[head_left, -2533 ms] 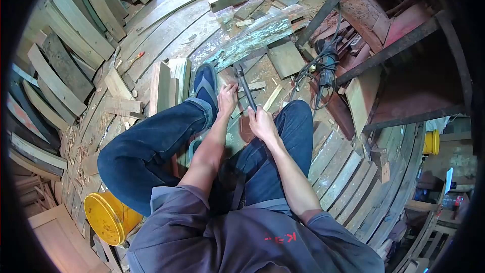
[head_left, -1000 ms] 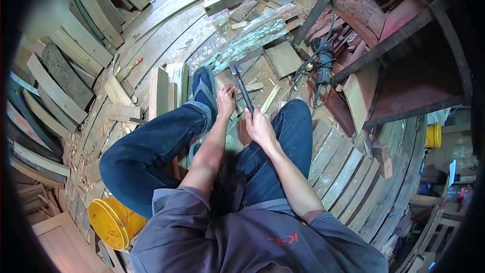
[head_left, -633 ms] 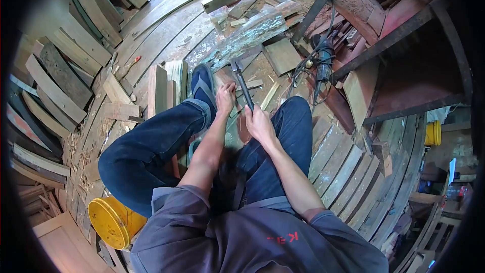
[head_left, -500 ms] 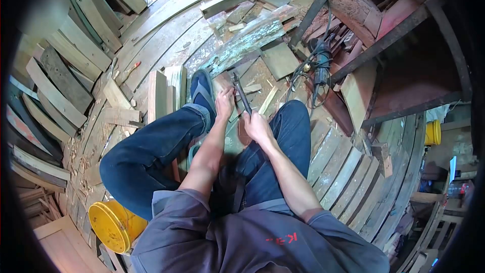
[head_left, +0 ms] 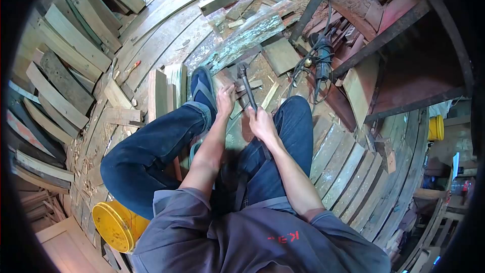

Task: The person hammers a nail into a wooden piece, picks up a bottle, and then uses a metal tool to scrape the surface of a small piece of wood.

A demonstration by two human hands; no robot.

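Note:
My right hand (head_left: pixel 263 124) is wrapped round the dark handle of a hammer (head_left: pixel 248 87). The hammer's head points away from me, above the wood scraps on the floor. To its left, my left hand (head_left: pixel 225 100) has its fingers closed beside a small piece of wood (head_left: pixel 221 79), near my sandalled foot (head_left: pixel 202 88). What its fingertips pinch is too small to make out. A painted, worn plank (head_left: pixel 247 40) lies beyond both hands.
A power tool (head_left: pixel 322 63) with a coiled cord lies to the right, by a dark metal frame (head_left: pixel 384 35). A yellow bucket (head_left: pixel 113 227) stands at the lower left. Boards (head_left: pixel 76 40) lean at the left. Slats (head_left: pixel 343 172) lie at the right.
The hammer's head has moved slightly up and to the right, and more of its handle shows below my right hand. My left hand has hardly moved.

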